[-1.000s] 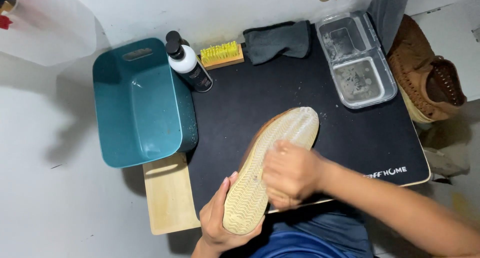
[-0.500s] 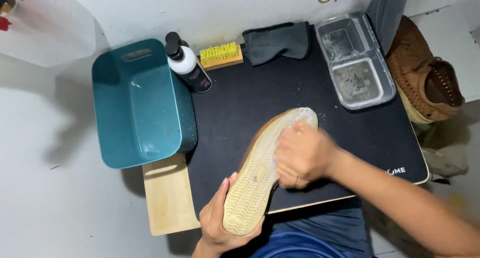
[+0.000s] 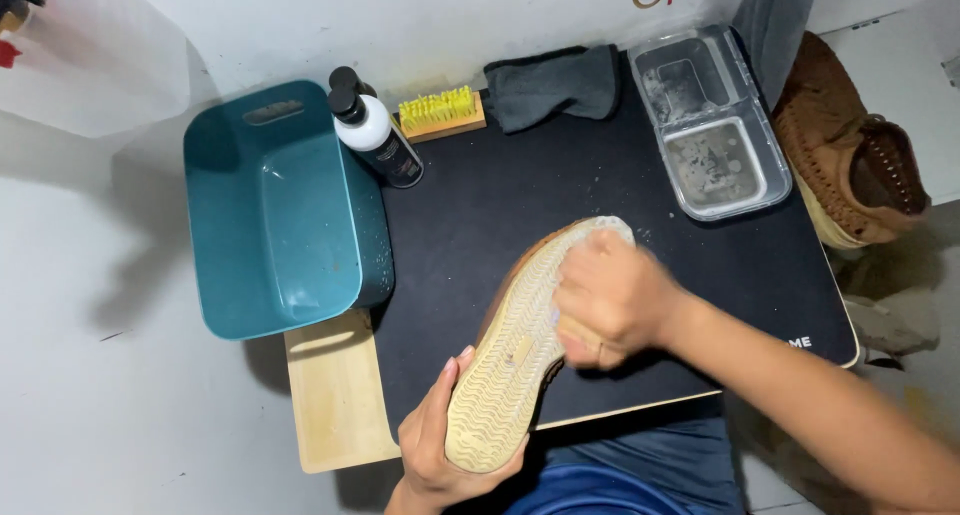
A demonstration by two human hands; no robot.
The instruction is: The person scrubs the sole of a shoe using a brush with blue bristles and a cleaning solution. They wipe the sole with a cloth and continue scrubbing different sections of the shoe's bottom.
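Right over the black mat [image 3: 560, 225], the person holds a shoe [image 3: 520, 345] turned sole up, its pale ridged tread facing the camera. The left hand [image 3: 432, 445] cups the heel end at the near edge of the mat, fingers curled round the sole's rim and the thumb lying along its side. The right hand [image 3: 612, 295] sits on the sole toward the toe, clenched into a fist; a bit of something tan shows under the fingers, though I cannot tell what it is. The hand is a little blurred.

Left of the mat stands a teal tub [image 3: 275, 210], its side touching the mat's edge. A light wooden board [image 3: 335, 395] lies just beside the mat, below the tub. At the mat's far edge a white bottle [image 3: 375, 135] with a black cap leans near the tub, with a second black cap just behind it. Beside the bottle lies a brush [image 3: 440, 113] with yellow bristles, then a folded grey cloth [image 3: 552, 85]. At the mat's far right corner rests a clear tray [image 3: 710, 125] with two compartments, both smeared with grime. Off the mat to the right lies a brown shoe [image 3: 845, 145], opening up.
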